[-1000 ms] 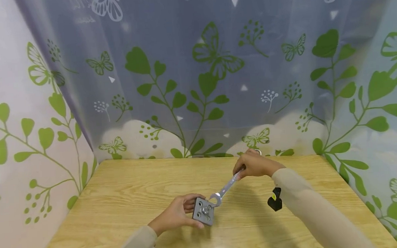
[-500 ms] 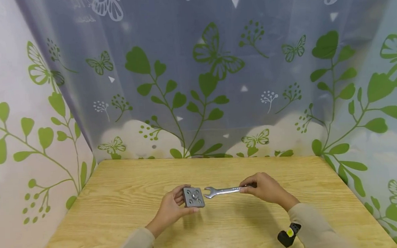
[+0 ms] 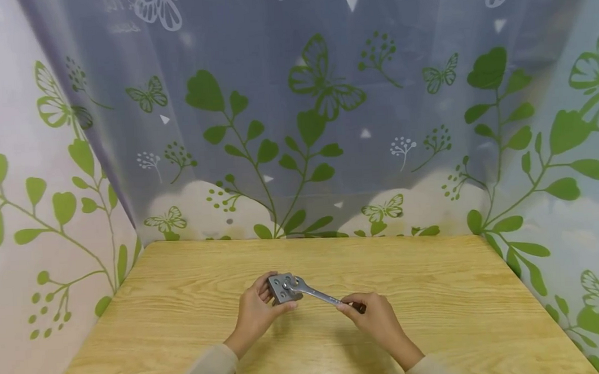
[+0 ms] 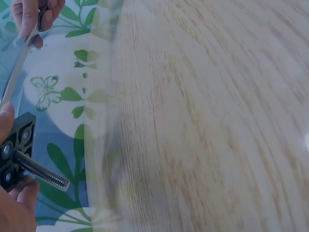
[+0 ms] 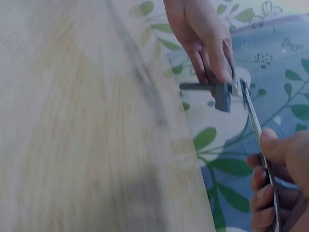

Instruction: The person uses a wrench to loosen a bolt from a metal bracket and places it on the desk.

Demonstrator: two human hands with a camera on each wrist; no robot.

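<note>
- Square grey plate (image 3: 279, 288), thick and matt, with round holes near its corners; it sits above the bench (image 3: 194, 317), tilted, in the left hand (image 3: 255, 312).
- Left-hand fingers are clamped on the plate's edges, thumb along the lower one.
- Threaded rod (image 4: 42, 170): shiny, finely ridged, straight, jutting from the plate's far face — the side turned from the head camera.
- Wrench (image 3: 317, 293), smooth bright metal, its open forked end at the bolt head in the plate's middle; whether it is seated there, I cannot tell.
- Right hand (image 3: 377, 318) pinches the wrench's handle, fingers together around it.
- Bench: pale yellow wood grain, long wavy streaks, a glossy spot of light near the front.
- Curtain (image 3: 251, 42), blue-grey and softly creased, printed with green leaves and butterflies.
- Writing: faint white script at the curtain's upper left — too blurred to read; small marks on the wrench shaft, also illegible.
</note>
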